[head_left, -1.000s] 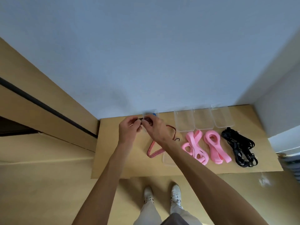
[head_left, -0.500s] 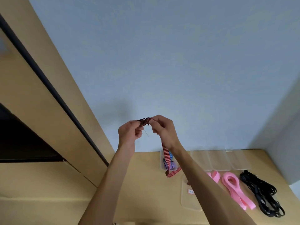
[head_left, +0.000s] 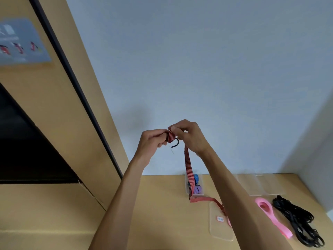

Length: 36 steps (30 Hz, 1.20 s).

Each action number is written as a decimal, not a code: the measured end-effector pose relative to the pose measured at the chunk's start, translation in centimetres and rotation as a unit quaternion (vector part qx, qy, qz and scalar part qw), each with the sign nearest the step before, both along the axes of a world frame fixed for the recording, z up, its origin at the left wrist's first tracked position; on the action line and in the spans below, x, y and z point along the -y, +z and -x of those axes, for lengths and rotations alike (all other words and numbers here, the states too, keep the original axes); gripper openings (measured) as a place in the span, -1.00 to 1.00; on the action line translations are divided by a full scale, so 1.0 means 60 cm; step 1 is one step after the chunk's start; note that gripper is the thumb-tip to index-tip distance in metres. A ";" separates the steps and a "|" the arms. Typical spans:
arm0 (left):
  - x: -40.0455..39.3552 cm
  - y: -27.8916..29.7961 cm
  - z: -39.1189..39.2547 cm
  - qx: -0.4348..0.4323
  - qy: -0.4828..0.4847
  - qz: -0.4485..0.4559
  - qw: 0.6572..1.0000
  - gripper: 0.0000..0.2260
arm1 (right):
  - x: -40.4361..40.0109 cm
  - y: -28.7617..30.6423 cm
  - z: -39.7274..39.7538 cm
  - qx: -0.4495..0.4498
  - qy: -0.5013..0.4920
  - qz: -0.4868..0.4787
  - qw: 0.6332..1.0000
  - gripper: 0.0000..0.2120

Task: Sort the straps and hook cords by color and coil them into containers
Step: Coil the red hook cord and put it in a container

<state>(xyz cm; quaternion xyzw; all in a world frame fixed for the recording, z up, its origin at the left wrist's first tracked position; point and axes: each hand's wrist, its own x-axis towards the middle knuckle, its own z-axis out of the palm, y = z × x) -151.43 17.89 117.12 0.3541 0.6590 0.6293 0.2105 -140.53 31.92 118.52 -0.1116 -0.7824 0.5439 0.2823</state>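
A red-and-black striped strap (head_left: 187, 165) is held up in front of a pale blue wall (head_left: 198, 60), well above a tan wooden tabletop (head_left: 162, 204). Its upper end is rolled into a small tight coil, which is pinched from one side by the curled fingers and thumb of the left hand (head_left: 153, 141) and from the other by the curled fingers and thumb of the right hand (head_left: 189, 134). A dark metal hook (head_left: 175, 144) is seen curving out just below the coil, between the two hands, with a thin white thread hanging beside it.

From the coil the strap is let down straight toward the tabletop, where its lower part is bent and laid flat, running under the right forearm. Directly behind the hanging strap, at the back edge of the tabletop against the wall, a clear plastic container (head_left: 201, 184) is set; a blue coil (head_left: 195, 177) and a purple coil (head_left: 196, 189) are packed inside it. In front of that container a clear lid (head_left: 220, 224) with a small label is laid flat. Right of the container, along the wall, further clear containers (head_left: 266, 184) are lined up, though their number cannot be told. In front of these, a pink strap (head_left: 272, 215) is laid in a loop, and beside it, nearest the tabletop's right edge, a heap of black cords (head_left: 299, 221) is piled. Left of the tabletop a tan cabinet panel (head_left: 54, 123) with a dark strip is seen.
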 end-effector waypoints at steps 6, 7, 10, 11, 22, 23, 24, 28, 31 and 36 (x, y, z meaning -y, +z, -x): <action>-0.012 0.011 -0.010 0.121 -0.047 -0.125 0.984 -0.76 | 0.008 -0.008 -0.002 -0.037 0.034 0.169 0.984 -0.89; -0.016 0.013 -0.015 0.131 -0.048 -0.141 0.980 -0.77 | 0.009 -0.007 -0.001 -0.040 0.029 0.178 0.983 -0.87; -0.025 0.013 -0.026 0.076 -0.037 -0.143 0.986 -0.79 | 0.007 -0.001 -0.002 -0.047 0.028 0.200 0.978 -0.82; -0.029 0.012 -0.030 0.037 -0.026 -0.134 0.990 -0.80 | 0.007 0.000 -0.002 -0.046 0.030 0.202 0.978 -0.82; -0.077 0.005 -0.019 -0.112 0.241 -0.075 0.961 -0.90 | 0.013 -0.013 0.008 0.090 -0.092 -0.006 0.992 -0.94; -0.080 0.003 -0.016 -0.129 0.246 -0.069 0.958 -0.90 | 0.010 -0.011 0.010 0.109 -0.101 -0.016 0.989 -0.95; -0.081 0.000 -0.014 -0.144 0.253 -0.059 0.955 -0.89 | 0.006 -0.009 0.012 0.126 -0.107 -0.022 0.986 -0.90; -0.084 0.002 -0.007 -0.184 0.298 -0.067 0.934 -0.90 | -0.002 -0.007 0.012 0.096 -0.078 0.094 0.988 -0.77; -0.089 0.041 0.009 -0.171 0.330 -0.150 0.916 -0.92 | 0.000 -0.004 0.012 0.020 -0.031 0.159 0.987 -0.82; -0.099 0.107 0.028 -0.228 0.326 -0.205 0.894 -0.96 | -0.003 0.004 0.026 -0.039 0.024 0.145 0.988 -0.77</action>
